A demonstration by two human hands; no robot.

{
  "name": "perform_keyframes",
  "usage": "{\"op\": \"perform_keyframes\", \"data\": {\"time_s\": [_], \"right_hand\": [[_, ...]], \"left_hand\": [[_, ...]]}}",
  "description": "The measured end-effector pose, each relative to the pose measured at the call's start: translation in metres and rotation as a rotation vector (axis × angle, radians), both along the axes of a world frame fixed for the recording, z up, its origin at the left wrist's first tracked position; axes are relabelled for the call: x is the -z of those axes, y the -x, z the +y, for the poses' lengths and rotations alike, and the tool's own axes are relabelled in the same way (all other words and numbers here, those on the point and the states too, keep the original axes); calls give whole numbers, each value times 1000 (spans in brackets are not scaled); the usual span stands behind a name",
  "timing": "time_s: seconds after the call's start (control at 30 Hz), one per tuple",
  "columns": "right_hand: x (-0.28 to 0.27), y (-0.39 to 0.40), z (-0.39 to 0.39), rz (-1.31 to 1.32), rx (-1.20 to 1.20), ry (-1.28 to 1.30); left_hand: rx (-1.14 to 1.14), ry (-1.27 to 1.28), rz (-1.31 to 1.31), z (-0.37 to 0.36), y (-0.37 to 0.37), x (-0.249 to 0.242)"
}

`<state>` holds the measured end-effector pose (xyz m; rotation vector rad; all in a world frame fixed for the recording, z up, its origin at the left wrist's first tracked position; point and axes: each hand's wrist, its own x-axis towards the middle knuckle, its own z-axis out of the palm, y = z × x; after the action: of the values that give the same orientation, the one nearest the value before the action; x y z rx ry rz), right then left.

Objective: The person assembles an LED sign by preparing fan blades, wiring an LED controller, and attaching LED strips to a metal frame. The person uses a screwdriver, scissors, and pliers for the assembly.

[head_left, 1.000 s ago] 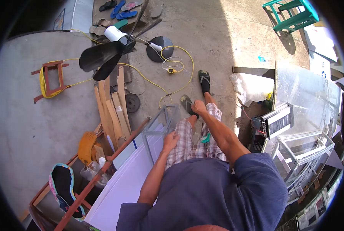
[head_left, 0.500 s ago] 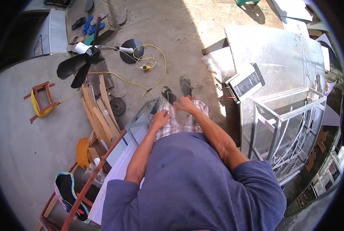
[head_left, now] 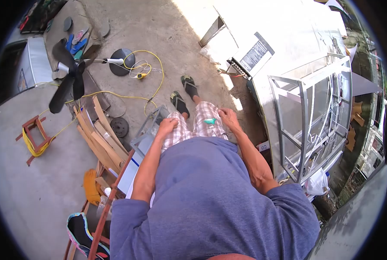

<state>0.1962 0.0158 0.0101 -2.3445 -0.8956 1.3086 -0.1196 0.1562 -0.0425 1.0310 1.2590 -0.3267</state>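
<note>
My left hand rests on my left thigh, its fingers loosely bent, with nothing visible in it. At the outer side of my right knee lies my right hand, thumb apart from the fingers, and I see nothing held there either. Both hands touch the plaid shorts. A small green item, too small to name, is on the right leg of the shorts between the hands. Beyond the knees are my feet in dark flip-flops.
A metal frame stands on the sheet-topped table to the right, near a white labelled box. On the left are a fan with black blades, a yellow cord, wood strips and a cord-wound wooden frame.
My hands have moved apart; the right hand has gone from between the knees to the outer right knee. The green item now shows clearly. The view has shifted, and my feet have changed position.
</note>
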Motion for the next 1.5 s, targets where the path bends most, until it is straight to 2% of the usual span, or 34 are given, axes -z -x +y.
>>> {"op": "perform_keyframes", "data": {"time_s": [0.1,0.23,0.43,0.53,0.6,0.77,0.87,1.03,1.1,1.13,1.17,1.5], "right_hand": [[-6,4,-28,201,269,64],[-22,10,-41,337,362,-7],[5,5,-28,465,245,-22],[23,0,-11,539,195,17],[35,-2,-1,537,145,28],[100,0,13,578,66,32],[143,1,23,577,-6,70],[251,-5,60,400,-325,57],[289,-10,77,339,-426,58],[317,-11,82,228,-521,-50],[344,-17,89,200,-561,-52],[494,-26,137,-55,-954,-248]], "left_hand": [[2,9,-36,-15,13,5],[-140,20,-34,-39,21,7],[-326,133,34,-61,15,9],[-636,199,-56,-72,10,31],[-766,165,-79,-70,2,46],[-954,124,-86,-30,-9,96],[-1123,82,-121,1,-6,153],[-1301,33,-201,61,15,248],[-1311,13,-186,79,28,277],[-1319,1,-184,89,35,290],[-1321,-14,-187,103,40,304],[-1297,-133,-138,186,69,441]]}}
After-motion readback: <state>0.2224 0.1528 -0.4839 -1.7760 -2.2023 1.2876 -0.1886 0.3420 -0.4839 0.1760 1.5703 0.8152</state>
